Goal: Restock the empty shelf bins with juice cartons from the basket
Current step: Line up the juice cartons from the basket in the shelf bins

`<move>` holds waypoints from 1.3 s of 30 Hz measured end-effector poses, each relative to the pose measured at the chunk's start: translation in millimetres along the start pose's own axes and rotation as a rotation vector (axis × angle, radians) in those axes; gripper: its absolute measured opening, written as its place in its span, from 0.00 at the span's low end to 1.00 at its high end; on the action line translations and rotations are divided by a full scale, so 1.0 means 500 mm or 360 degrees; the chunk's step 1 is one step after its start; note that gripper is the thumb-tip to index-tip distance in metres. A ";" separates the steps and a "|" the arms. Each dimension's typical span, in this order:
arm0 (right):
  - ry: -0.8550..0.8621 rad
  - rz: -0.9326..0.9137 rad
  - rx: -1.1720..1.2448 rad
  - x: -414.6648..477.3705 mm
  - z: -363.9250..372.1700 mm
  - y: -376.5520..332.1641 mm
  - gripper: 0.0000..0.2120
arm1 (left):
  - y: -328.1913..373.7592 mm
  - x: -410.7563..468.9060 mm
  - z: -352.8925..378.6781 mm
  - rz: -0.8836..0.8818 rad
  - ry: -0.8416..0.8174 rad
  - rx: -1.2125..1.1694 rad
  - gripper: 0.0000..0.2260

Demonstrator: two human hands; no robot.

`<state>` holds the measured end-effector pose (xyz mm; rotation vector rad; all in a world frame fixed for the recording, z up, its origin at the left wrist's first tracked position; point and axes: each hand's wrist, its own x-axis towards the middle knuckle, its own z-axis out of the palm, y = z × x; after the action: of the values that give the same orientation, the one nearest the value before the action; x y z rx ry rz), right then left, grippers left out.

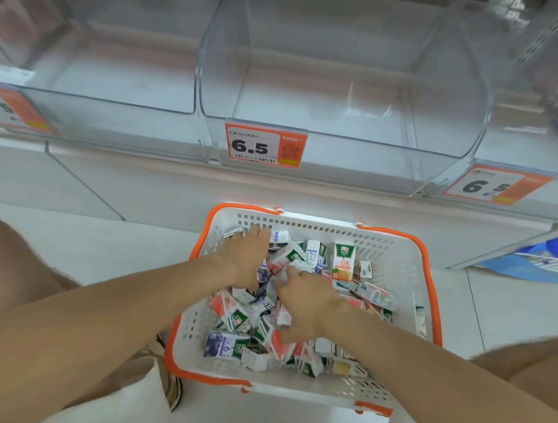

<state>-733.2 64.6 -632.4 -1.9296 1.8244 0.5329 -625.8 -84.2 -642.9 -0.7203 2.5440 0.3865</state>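
White shop floor (76, 233) underneath, and a shelf (272, 185) runs across the top with clear bins side by side. The middle bin (342, 85) has nothing in it, and neither does the left bin (117, 73). Down on the floor, right below the middle bin, sits the basket (190, 329), white with an orange rim and heaped with cartons (373, 294).

Both bare arms reach forward and down into it, forearms converging over the near edge, a knee showing at either side of the view.

The left hand (247, 258) is stretched towards the far left corner, palm down. Its fingers are straight and together, lying flat on the pile close to the far wall, grip released. The right hand (302, 303) is at the basket's middle, knuckles up and thumb spread wide towards the near edge. Its fingers are bent down into the heap, clutching a bunch of cartons. The two hands lie just beside each other, apart.

Most cartons lie tumbled at every angle. One orange carton (343, 261) stands upright near the far right corner, and a blue carton (223, 345) lies on its side by the near left corner.

On the middle bin's front is a price tag (265, 145) reading 6.5. A second tag (495, 185) hangs to the right.
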 end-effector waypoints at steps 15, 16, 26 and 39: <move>0.0659 0.0909 0.2903 -0.127 -0.201 0.010 0.23 | 0.015 -0.253 -0.200 0.0086 0.0346 -0.1666 0.23; 0.0692 0.0858 0.2880 -0.135 -0.210 0.005 0.24 | 0.018 -0.262 -0.207 0.0127 0.0344 -0.1734 0.24; 0.0835 0.0309 0.2470 -0.155 -0.264 -0.019 0.21 | 0.009 -0.277 -0.278 0.0169 0.0643 -0.2026 0.26; 0.0855 0.0323 0.3109 -0.174 -0.320 -0.029 0.18 | -0.029 -0.299 -0.314 0.0063 0.0837 -0.1756 0.10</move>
<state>-726.6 49.3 -450.4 -0.4254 1.4631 -1.3788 -561.4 -93.4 -435.6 -1.2525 2.6560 1.8979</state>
